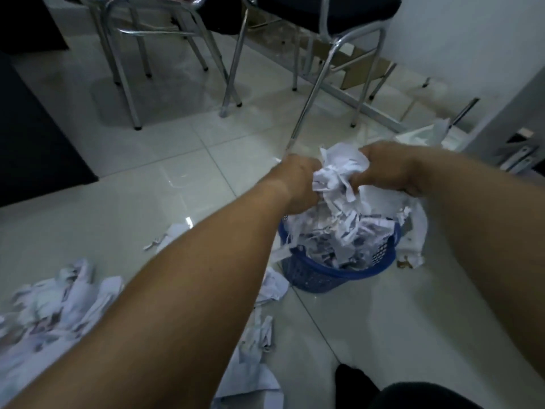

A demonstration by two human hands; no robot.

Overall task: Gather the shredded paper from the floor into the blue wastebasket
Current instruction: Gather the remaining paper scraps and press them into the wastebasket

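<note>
The wad of shredded paper [339,172] looks feather-light, soft and springy, with white strips and grey print dangling loose. It wants squeezing from both sides rather than pinching at one strip, and that's the hold here: left hand [298,180] and right hand [386,166] curled tight on either flank. Right beneath the grip sits the blue wastebasket [312,276], heaped past its rim, while more scraps [59,299] lie on the floor tiles [177,160], well off to the grip's left.
</note>
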